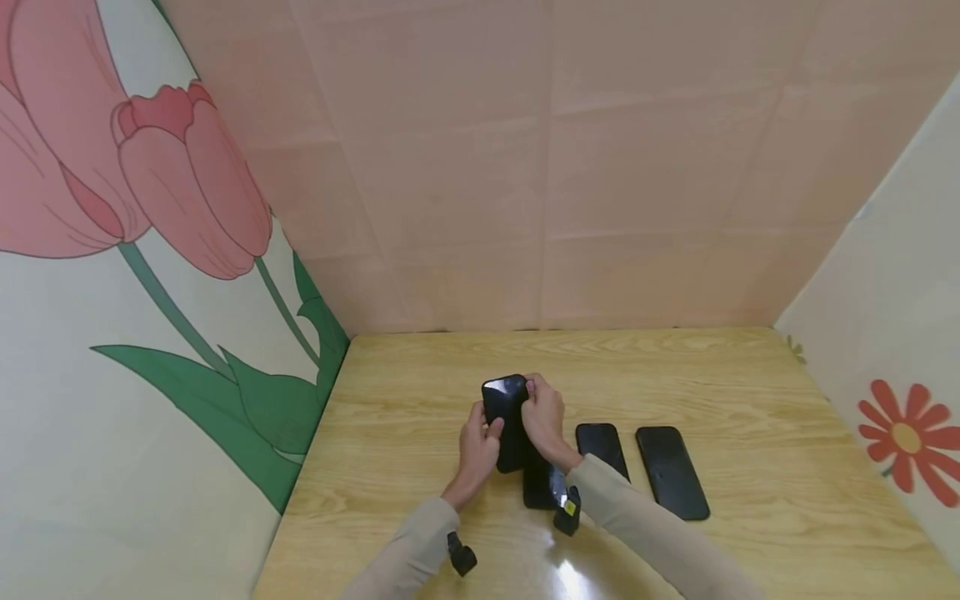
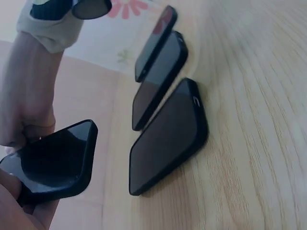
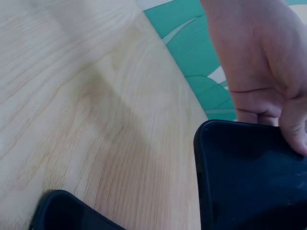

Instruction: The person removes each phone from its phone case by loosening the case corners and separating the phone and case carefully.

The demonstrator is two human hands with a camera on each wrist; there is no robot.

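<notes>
Both hands hold a black smartphone (image 1: 512,412) tilted up above the wooden table. My left hand (image 1: 477,452) grips its left edge, thumb lying over the front. The right hand (image 1: 545,419) pinches the upper right edge. In the left wrist view the held phone (image 2: 60,160) has its glossy face showing, clear of the tabletop. The right wrist view shows the left thumb pressed on the phone's dark face (image 3: 254,177). Below the right wrist lies another black phone (image 1: 537,487), partly hidden by the wrist and its camera.
Two more black phones, a middle one (image 1: 602,446) and a right one (image 1: 672,472), lie to the right on the wooden table (image 1: 405,375). The right forearm partly covers the middle one. A pink wall (image 1: 450,192) stands behind, with flower-printed walls at both sides.
</notes>
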